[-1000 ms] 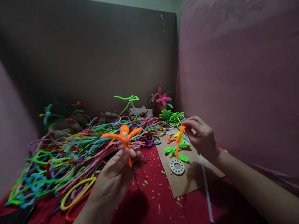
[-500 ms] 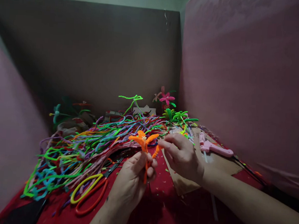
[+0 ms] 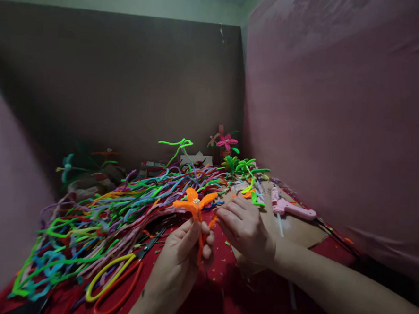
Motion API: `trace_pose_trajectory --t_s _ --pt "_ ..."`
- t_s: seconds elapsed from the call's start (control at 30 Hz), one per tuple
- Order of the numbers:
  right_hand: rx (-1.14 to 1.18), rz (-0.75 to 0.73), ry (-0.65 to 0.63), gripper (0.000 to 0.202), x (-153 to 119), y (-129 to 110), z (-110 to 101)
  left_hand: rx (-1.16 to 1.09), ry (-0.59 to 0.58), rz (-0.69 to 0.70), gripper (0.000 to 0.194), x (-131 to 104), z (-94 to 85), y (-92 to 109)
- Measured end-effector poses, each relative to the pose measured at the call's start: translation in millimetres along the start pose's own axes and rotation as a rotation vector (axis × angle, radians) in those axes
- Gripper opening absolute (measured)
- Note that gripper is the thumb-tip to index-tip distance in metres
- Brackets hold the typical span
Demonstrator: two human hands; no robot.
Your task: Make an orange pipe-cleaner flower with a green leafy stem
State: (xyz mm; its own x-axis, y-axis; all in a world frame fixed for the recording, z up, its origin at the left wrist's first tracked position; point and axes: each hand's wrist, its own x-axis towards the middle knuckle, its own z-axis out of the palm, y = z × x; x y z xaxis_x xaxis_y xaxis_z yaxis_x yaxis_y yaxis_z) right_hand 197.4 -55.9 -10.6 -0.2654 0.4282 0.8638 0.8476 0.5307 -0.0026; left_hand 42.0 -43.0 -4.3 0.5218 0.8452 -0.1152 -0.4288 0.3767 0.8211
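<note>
An orange pipe-cleaner flower point(image 3: 196, 202) with a pale beaded centre stands upright above my left hand point(image 3: 186, 250), whose thumb and fingers are closed round its orange stem. To the right, my right hand point(image 3: 245, 230) pinches the end of an orange fuzzy piece point(image 3: 213, 220) beside the flower. The lower part of that piece passes behind the fingers of my left hand. Scissors point(image 3: 122, 279) with one yellow and one red handle lie just left of my left wrist.
Many coloured pipe cleaners point(image 3: 121, 213) are heaped on the left of the red cloth point(image 3: 218, 295). A pink glue gun point(image 3: 293, 208) rests on brown cardboard point(image 3: 302, 233) at right. Green leaves point(image 3: 246, 166) and a pink flower point(image 3: 227, 142) stand behind.
The whole view has shifted, so the surroundings sit further left and slightly lower. The orange piece in my right hand has dropped a little relative to the flower.
</note>
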Motion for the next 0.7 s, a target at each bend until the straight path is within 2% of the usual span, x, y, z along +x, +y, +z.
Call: trace_pose_trajectory --t_s 0.07,0.13,0.2,0.3,0.37,0.43,0.53,0.7 --pt "0.076 -0.004 -0.028 0.018 -4 3 -5 -0.013 0.034 -0.022 0.022 0 -2.3 3" --pt "0.169 0.028 -0.049 0.029 -14 13 -15 -0.026 0.080 0.002 0.023 0 -4.5 6" --pt "0.194 0.134 -0.019 0.032 -30 31 -30 -0.046 0.124 0.054 0.025 0 -6.0 11" --pt "0.015 0.362 0.004 0.017 -62 65 -58 -0.055 0.104 0.127 0.021 -2 -6.9 18" --pt "-0.146 0.446 -0.026 0.020 -82 87 -74 -0.057 0.078 0.184 0.018 -2 -7.6 20" --pt "-0.205 0.514 -0.075 0.022 -97 103 -84 -0.053 0.056 0.216 0.017 0 -8.9 21" --pt "-0.206 0.615 -0.211 0.018 -110 115 -89 -0.053 0.063 0.196 0.015 3 -10.9 20" --pt "-0.260 0.564 -0.397 0.036 -118 125 -80 -0.062 0.113 0.188 0.017 4 -11.3 19"
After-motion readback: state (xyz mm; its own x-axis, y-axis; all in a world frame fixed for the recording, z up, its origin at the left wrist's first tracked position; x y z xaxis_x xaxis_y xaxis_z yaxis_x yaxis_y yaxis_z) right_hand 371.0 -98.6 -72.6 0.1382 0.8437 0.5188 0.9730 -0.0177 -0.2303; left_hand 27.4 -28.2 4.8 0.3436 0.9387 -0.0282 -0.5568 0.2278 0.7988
